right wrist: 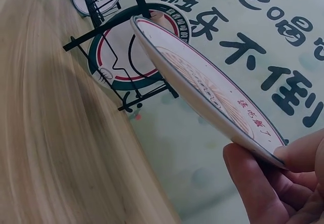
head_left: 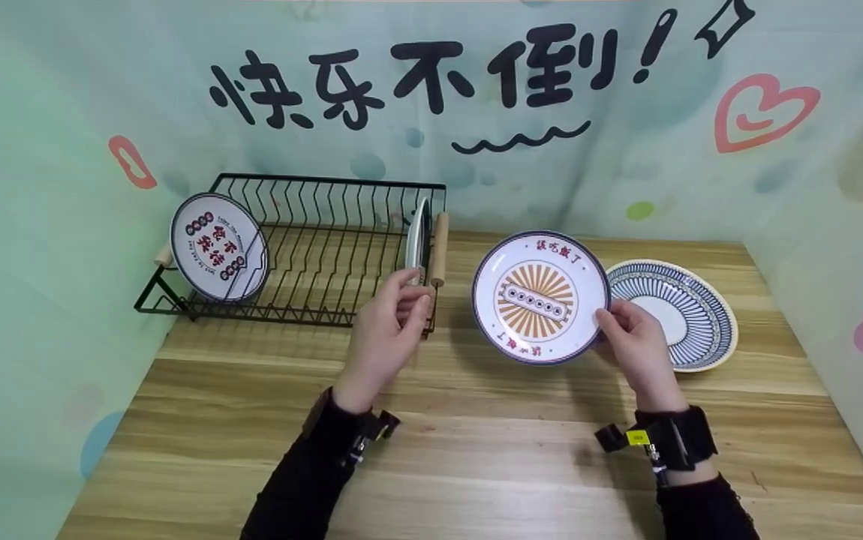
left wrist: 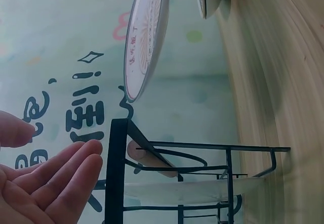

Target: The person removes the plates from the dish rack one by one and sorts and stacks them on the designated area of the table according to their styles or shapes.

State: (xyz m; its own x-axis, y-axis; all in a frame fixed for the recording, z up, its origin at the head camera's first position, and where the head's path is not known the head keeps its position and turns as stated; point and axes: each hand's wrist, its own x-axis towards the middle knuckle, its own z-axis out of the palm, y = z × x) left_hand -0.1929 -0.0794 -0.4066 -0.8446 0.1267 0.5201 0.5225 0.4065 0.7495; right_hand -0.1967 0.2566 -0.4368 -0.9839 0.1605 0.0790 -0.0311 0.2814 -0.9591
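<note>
My right hand [head_left: 635, 341] pinches the right rim of a white plate [head_left: 540, 300] with a dark blue edge and an orange sunburst, thumb on its face. The plate is raised and tilted, its face towards the head camera. Near the front right corner of a black wire dish rack [head_left: 311, 315] is my left hand [head_left: 390, 330], fingers loosely bent around nothing; the left wrist view shows a gap between thumb and fingertips [left wrist: 91, 148]. At the rack's right end another plate [head_left: 418, 232] stands on edge, and a plate with red lettering [head_left: 220, 247] leans at its left end.
Behind my right hand a blue-and-white patterned bowl [head_left: 668, 315] rests on the wooden table [head_left: 476, 465]. The rack has a wooden handle [head_left: 440, 247] at its right end. A printed backdrop [head_left: 536, 172] surrounds the table at the back and sides.
</note>
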